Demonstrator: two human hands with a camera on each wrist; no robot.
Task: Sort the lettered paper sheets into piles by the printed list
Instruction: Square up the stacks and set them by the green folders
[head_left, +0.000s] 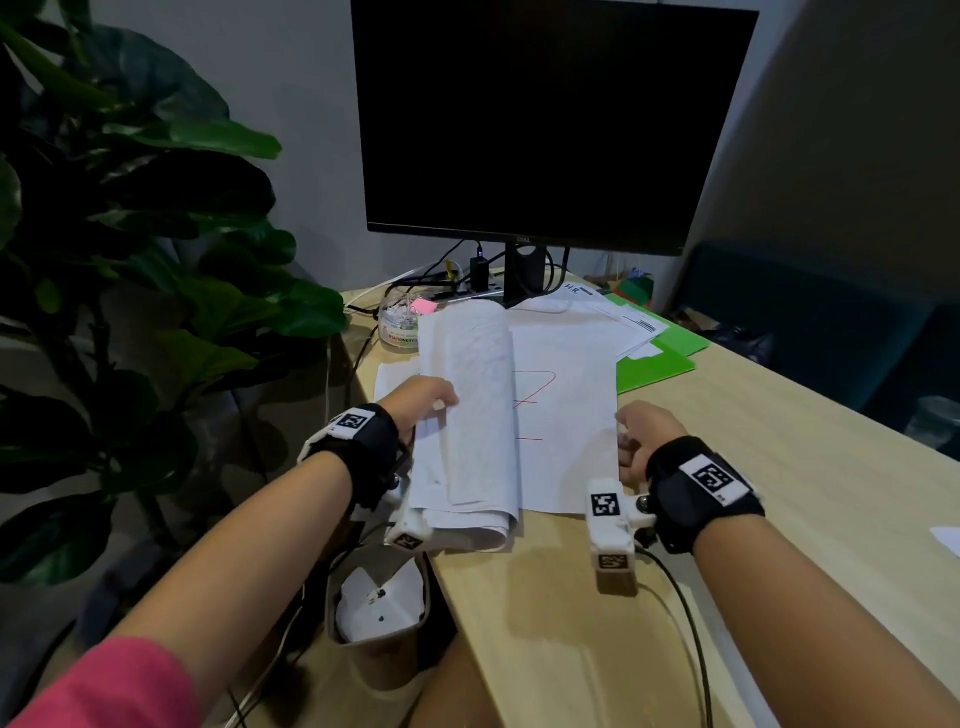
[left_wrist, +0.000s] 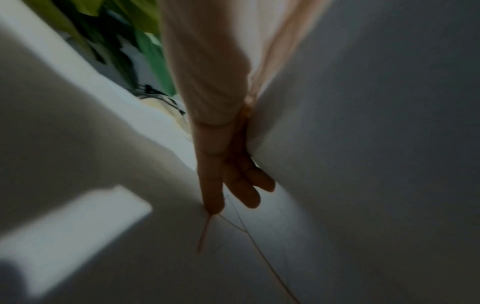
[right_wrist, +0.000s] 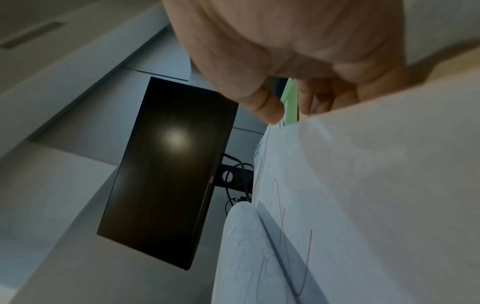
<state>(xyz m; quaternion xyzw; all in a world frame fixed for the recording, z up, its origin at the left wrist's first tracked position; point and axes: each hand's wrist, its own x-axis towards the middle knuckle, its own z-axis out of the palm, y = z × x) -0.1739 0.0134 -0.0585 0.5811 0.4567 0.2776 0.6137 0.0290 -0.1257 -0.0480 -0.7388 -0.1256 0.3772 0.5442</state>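
A stack of white paper sheets lies on the wooden desk (head_left: 779, 478) in front of the monitor. Its left part is a bundle of sheets (head_left: 478, 405) curled over to the left. My left hand (head_left: 423, 397) holds that bundle, thumb on top; in the left wrist view its fingers (left_wrist: 233, 181) lie straight between the sheets. The uncovered top sheet (head_left: 566, 415) carries a large red letter (head_left: 535, 395), partly hidden by the bundle. My right hand (head_left: 641, 434) pinches that sheet's right edge; the thumb (right_wrist: 262, 102) sits at the edge of the paper (right_wrist: 363, 185).
A dark monitor (head_left: 545, 124) stands behind the stack, with cables and a power strip (head_left: 467, 283). Green folders (head_left: 654, 358) and more papers (head_left: 613, 312) lie back right. A stationery jar (head_left: 400, 325) and a large plant (head_left: 130, 234) are at the left. A bin (head_left: 379, 603) sits below the desk edge.
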